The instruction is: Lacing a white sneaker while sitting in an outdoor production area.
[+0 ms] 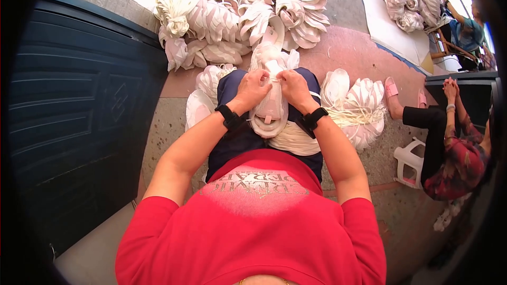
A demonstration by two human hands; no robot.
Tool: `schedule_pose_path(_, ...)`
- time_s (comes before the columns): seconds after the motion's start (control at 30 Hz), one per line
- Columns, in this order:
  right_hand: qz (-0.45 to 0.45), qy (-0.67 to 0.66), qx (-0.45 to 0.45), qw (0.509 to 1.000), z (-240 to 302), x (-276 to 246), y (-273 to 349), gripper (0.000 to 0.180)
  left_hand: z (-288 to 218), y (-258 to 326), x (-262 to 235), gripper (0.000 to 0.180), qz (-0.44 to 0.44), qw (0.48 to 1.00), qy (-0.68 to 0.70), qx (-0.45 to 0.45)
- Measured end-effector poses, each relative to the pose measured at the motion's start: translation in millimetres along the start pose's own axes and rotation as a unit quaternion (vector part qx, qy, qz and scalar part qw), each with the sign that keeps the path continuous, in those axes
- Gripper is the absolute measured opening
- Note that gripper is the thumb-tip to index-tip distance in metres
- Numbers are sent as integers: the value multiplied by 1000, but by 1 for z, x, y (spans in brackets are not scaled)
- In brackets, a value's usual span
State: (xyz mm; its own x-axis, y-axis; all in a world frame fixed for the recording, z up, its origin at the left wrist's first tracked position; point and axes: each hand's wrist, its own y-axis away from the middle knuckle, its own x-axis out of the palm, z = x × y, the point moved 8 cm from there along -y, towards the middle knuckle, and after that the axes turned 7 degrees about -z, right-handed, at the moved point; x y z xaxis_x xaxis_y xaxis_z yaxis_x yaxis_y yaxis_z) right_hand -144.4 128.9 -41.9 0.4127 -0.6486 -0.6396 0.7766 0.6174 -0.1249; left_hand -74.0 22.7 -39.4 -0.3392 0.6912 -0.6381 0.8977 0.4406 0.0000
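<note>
A pale pink and white shoe upper [270, 106] lies lengthwise between my thighs, its rounded heel opening toward me. My left hand [254, 88] pinches at its lacing area from the left, fingers closed. From the right, my right hand [294, 88] does the same, its fingertips a short gap from the left ones. Whether a thin lace runs between the fingers is too small to tell. A bundle of cream shoelaces [296, 140] rests across my right thigh, just below the upper. More white material sits beyond my fingertips, partly covered by them.
Big bundles of shoe uppers [216, 21] lie on the floor ahead, with smaller stacks [359, 103] beside both knees. A dark blue door [79, 111] stands close on my left. At right, a person [457, 163] sits by a white stool [411, 163], hands together; another is farther back.
</note>
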Motion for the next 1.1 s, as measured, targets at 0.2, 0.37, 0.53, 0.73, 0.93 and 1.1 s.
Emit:
schedule_pose_path(0.2,22,-80,107,991,-8,7,-1,17,-20,-4,-2,23,-34,992,-70,103)
schedule_pose_path(0.37,31,-80,105,991,-14,7,-3,20,-40,-7,14,8,45,927,-267,261)
schedule_pose_path(0.53,62,-88,96,989,-11,3,0,26,-52,-4,11,9,56,885,-299,352)
schedule_pose_path(0.73,73,-36,139,987,-26,-89,28,38,25,-48,-204,11,-231,887,-386,109)
schedule_pose_path(0.93,-92,-384,325,859,-94,-230,86,27,178,103,-529,19,-682,692,133,-196)
schedule_pose_path(1.1,-215,-726,125,642,-111,-384,116,17,223,154,-571,19,-665,625,355,-201)
